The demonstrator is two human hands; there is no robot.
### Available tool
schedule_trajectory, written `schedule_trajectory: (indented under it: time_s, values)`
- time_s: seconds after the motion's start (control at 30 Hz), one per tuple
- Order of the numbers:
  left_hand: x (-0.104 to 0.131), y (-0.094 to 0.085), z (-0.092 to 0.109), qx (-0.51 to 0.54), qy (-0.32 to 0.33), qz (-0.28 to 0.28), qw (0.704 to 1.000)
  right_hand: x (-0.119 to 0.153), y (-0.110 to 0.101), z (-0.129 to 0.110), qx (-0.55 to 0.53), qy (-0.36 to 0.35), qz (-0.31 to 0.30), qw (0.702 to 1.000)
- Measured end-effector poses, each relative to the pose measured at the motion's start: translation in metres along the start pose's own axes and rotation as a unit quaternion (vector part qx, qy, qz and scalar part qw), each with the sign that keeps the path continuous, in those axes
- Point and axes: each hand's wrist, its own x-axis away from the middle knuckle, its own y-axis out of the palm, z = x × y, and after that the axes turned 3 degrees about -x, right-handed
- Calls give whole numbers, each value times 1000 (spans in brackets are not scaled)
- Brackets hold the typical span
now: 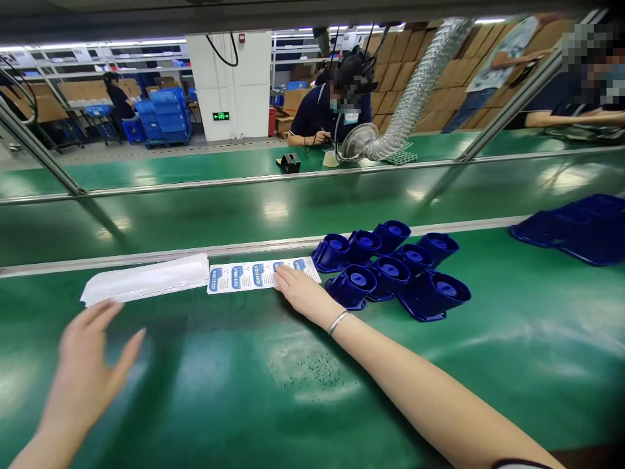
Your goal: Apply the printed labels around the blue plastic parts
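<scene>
My right hand [295, 286] rests with its fingers laid flat on a strip of blue-and-white printed labels [247, 276]. My left hand [90, 365] is in the air with thumb and fingers apart, holding nothing. Its fingertips come close to the near edge of a stack of white paper strips [146, 280], to the left of the labels. Several dark blue plastic housings [390, 268], each with a round open top, stand grouped just right of my right hand. The nearest one [434, 296] is set on a wide flat base.
More dark blue plastic parts [576, 228] lie at the far right of the green bench [312, 378]. A metal rail [273, 246] runs behind the labels. Across from me, a co-worker [336, 104] sits by a silver flexible duct [420, 85]. Slanted metal posts [39, 153] frame the bench.
</scene>
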Motion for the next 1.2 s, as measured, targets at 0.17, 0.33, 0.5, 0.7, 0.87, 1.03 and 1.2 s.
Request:
schedule_trajectory:
  time_s: [0.17, 0.33, 0.5, 0.7, 0.87, 1.03, 1.2]
  values:
    - [-34, 83, 49, 34, 39, -163, 985, 3, -3, 0, 18, -38, -12, 999]
    - [-37, 125, 51, 40, 23, -175, 984, 4, -4, 4, 1, -51, -2, 999]
    - [-25, 123, 42, 43, 29, -159, 986, 1, 4, 9, -30, -11, 31, 999]
    - [-49, 120, 22, 0, 48, -145, 988, -1, 12, 13, -55, 24, 48, 997]
    - [-81, 133, -6, -48, 54, -204, 976, 1, 16, 16, -67, 35, 50, 996]
    - [-89, 138, -23, -61, 126, -284, 949, 0, 15, 16, -63, 37, 52, 996]
    - [-83, 125, -40, -74, 141, -298, 941, 0, 19, 19, -56, 26, 49, 997]
